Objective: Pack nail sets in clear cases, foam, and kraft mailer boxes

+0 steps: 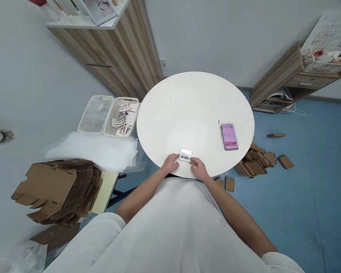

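Note:
A small clear plastic case (185, 154) with a row of small dark and silvery pieces inside is near the front edge of the round white table (196, 102). My left hand (170, 163) is at its left side, thumb and forefinger apart, with the fingertips at or very close to the case's edge. On the other side, the fingertips of my right hand (199, 168) overlap the right edge of the case and grip it there. The contents are too small to make out exactly.
A blurred purple rectangular item (229, 136) lies on the table's right side. At left stand two white baskets (96, 113), one with printed cards, plus translucent sheets (91, 149) and stacked flat cardboard (57, 189). Small brown boxes (255, 161) are heaped on the floor at right.

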The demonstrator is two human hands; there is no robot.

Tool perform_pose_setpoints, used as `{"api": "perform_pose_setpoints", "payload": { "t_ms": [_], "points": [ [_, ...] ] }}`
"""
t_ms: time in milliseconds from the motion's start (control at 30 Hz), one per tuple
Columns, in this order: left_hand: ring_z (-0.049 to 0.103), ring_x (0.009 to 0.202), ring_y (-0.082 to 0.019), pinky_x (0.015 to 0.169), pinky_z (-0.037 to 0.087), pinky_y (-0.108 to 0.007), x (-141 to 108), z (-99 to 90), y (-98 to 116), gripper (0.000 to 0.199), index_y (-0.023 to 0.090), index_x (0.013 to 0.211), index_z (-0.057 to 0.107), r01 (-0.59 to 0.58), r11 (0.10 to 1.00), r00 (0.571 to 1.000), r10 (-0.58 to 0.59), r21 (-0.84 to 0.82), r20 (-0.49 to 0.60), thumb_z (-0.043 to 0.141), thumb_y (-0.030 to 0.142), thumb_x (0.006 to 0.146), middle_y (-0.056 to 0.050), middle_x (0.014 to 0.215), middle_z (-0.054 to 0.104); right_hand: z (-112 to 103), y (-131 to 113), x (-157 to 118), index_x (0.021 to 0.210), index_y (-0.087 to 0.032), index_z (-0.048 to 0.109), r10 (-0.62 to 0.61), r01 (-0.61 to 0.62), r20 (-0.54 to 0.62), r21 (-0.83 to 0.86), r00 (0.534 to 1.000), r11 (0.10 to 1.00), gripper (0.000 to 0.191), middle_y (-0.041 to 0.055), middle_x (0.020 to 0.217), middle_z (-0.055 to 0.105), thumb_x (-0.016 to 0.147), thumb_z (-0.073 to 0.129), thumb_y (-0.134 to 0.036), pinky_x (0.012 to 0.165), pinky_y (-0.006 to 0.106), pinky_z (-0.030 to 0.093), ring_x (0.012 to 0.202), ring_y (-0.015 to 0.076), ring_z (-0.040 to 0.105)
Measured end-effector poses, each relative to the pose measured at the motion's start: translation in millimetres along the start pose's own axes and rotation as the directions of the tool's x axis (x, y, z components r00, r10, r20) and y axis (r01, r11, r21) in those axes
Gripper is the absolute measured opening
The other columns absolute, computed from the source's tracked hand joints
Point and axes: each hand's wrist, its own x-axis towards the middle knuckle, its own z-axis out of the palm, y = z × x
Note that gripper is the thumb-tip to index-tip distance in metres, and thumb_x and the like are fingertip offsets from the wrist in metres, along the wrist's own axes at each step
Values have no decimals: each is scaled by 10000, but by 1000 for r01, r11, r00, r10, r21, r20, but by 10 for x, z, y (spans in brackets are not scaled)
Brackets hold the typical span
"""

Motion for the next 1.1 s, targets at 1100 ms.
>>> {"api": "perform_pose_setpoints", "payload": {
  "t_ms": [1100],
  "points": [
    [424,1068,-234,813,357,-351,154,-172,-159,491,239,1234,368,-340,835,939,327,433,105,527,285,772,-75,1222,447,-28,-381,336,1065,-144,500,-177,379,335,-825,925,418,307,145,1163,533,846,331,-276,688,298,468,995,234,536]
  ]
}}
